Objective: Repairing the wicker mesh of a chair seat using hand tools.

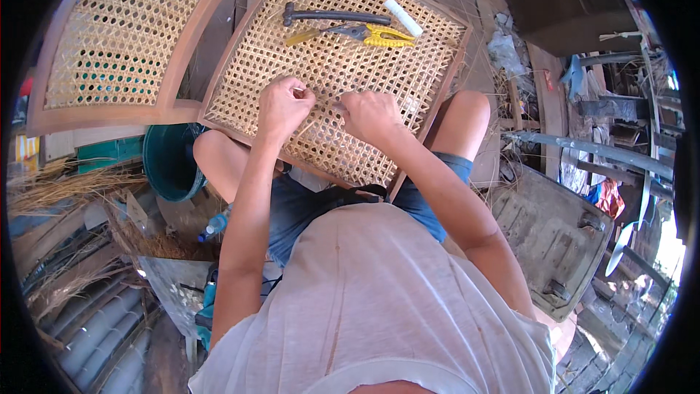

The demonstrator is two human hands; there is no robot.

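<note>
Cane strand [321, 96] pinched between left hand [283, 106] and right hand [372, 113], both closed tight over woven panel [332, 66]. Could snap or kink if tugged hard. Cutters [368, 33] at 12 o'clock might slide off tilted lap.

We see pale straw cane panel [328, 66], open hexagonal lattice weave, reddish-brown wood frame. Second cane panel [124, 29], same lattice, same brown frame. Pliers [368, 33] yellow handles, dark jaws. Hammer [328, 16] black. White tube [403, 17]. Teal bucket [169, 164]. Blue denim shorts [295, 208], off-white shirt [379, 299].
</note>
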